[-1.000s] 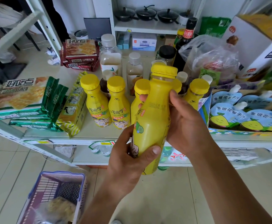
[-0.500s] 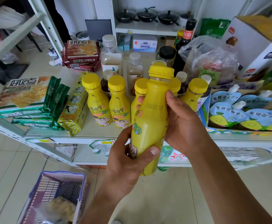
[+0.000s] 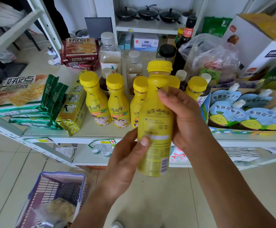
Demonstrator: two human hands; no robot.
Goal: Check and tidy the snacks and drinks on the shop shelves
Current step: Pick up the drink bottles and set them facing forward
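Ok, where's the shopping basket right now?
Head view, lower left: the basket sits on the floor in front of the shelf, below the green biscuit packs.

There is one view, from a camera worn on the person's head. It looks forward and steeply down, over both forearms, to the white shelf (image 3: 78, 138) and the tiled floor (image 3: 158, 203) under it. It is very near (the wide lens bends the edges): the left hand (image 3: 125, 163) and right hand (image 3: 183, 119), holding the yellow bottle (image 3: 155, 116), fill the middle.
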